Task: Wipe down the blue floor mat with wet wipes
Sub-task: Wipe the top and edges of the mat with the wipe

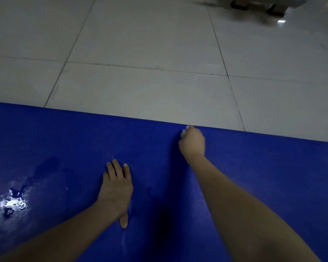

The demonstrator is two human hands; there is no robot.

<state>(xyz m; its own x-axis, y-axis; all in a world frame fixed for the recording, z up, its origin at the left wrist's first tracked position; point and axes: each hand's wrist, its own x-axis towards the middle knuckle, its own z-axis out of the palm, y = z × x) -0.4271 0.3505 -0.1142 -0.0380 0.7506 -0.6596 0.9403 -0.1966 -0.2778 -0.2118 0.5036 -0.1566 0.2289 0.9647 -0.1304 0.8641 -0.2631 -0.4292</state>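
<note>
The blue floor mat (263, 176) fills the lower half of the view, its far edge running from the left down to the right. My left hand (116, 188) lies flat on the mat near the middle, fingers straight and spread. My right hand (192, 142) reaches to the mat's far edge with its fingers curled round a white wet wipe (184, 132). Only a small bunched bit of the wipe shows above the knuckles. A wet, shiny patch (13, 203) glistens on the mat at the left.
Beyond the mat lies a pale tiled floor (140, 44) with dark grout lines. At the far top right stands a dark, blurred object on legs (257, 4).
</note>
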